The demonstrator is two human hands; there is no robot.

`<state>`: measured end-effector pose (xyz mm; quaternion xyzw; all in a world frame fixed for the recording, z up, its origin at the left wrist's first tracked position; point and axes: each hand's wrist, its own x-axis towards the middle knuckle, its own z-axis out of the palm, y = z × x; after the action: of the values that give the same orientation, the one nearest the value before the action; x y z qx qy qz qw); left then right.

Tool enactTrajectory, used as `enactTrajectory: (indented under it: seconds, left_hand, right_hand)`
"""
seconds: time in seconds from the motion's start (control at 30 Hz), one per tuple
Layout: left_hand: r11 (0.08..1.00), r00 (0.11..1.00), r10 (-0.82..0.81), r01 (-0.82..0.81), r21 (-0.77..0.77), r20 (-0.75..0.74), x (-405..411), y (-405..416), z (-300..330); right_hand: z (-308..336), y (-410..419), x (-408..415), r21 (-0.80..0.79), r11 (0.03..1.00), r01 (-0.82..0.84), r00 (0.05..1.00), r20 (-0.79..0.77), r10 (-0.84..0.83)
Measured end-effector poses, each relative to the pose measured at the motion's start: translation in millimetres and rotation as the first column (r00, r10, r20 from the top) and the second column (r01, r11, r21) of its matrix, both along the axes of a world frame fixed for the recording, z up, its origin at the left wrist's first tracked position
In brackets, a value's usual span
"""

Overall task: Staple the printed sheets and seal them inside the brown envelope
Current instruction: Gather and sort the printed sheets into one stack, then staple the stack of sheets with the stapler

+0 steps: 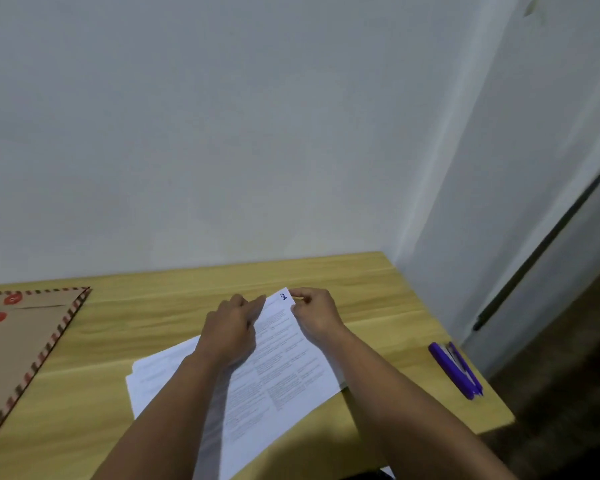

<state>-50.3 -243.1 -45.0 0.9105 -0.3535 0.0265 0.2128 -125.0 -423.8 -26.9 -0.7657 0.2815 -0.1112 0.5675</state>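
The printed sheets (284,372) lie in a loose stack on the wooden table (378,292), angled with one corner pointing away from me. My left hand (231,332) rests on the stack, its fingers at the left side of that far corner. My right hand (314,313) pinches the corner's right edge with curled fingers. The brown envelope (18,341), with a red-striped border and two red string-tie discs, lies flat at the table's far left, apart from both hands. A purple stapler (456,370) lies near the table's right edge, untouched.
A white wall runs along the back of the table, with a corner and a door frame (541,244) to the right. The table's right edge (499,420) drops off to dark floor just beyond the stapler.
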Motion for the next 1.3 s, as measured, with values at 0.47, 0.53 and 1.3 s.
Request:
enactTrajectory:
  seconds: [0.47,0.53,1.3]
  left_hand:
    - [0.995,0.982,0.035,-0.017,-0.1,0.183,-12.6,-1.4,-25.9]
    - [0.994,0.983,0.044,-0.025,-0.106,0.181,-13.6,-0.5,-26.4]
    - [0.991,0.992,-0.031,0.047,-0.128,0.122,-3.6,-0.4,-20.8]
  right_hand:
    - [108.2,-118.3,-115.1,-0.484,0.776,-0.404,0.462,-0.84,-0.284]
    - [102.9,-133.2,-130.7,-0.431,0.814,-0.389,0.35,-0.887,-0.302]
    - [40.4,-49.4,-61.6,0.208,0.962,-0.179,0.96,-0.177,0.217]
